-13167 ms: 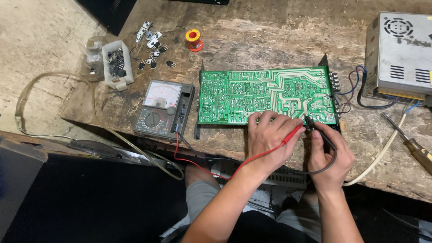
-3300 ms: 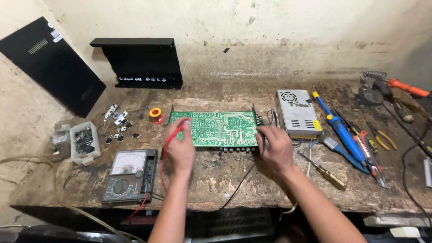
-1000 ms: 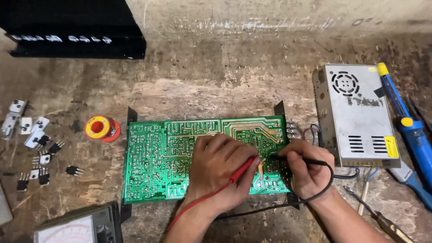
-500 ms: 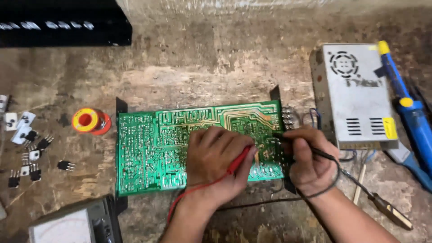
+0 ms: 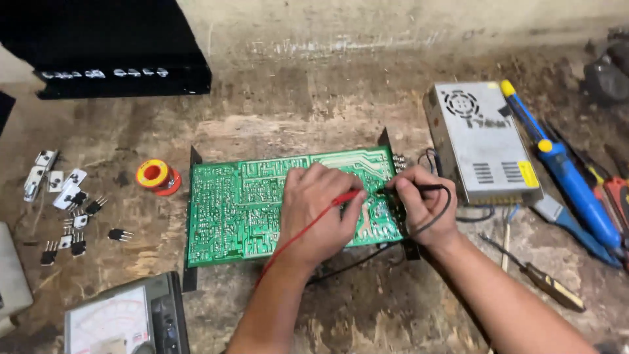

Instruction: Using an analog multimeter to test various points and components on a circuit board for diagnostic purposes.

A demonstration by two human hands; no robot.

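Note:
A green circuit board (image 5: 236, 203) lies solder side up in the middle of a worn wooden bench. My left hand (image 5: 318, 213) rests on the board's right half and grips a red test probe (image 5: 346, 196), tip down on the board. My right hand (image 5: 422, 206) sits at the board's right edge, pinching a black test probe (image 5: 419, 189) whose tip touches the board near the red one. Red and black leads run back toward me. An analogue multimeter (image 5: 124, 318) lies at the lower left.
A grey metal power supply (image 5: 478, 141) sits right of the board, with a blue soldering tool (image 5: 563, 177) and screwdrivers (image 5: 537, 278) beyond it. A solder spool (image 5: 156, 176) and several loose transistors (image 5: 72, 216) lie to the left. A black case (image 5: 111, 46) stands at the back.
The view has shifted slightly right and down. Both hands stay on the board's right part with the probes; the tips have moved only a little.

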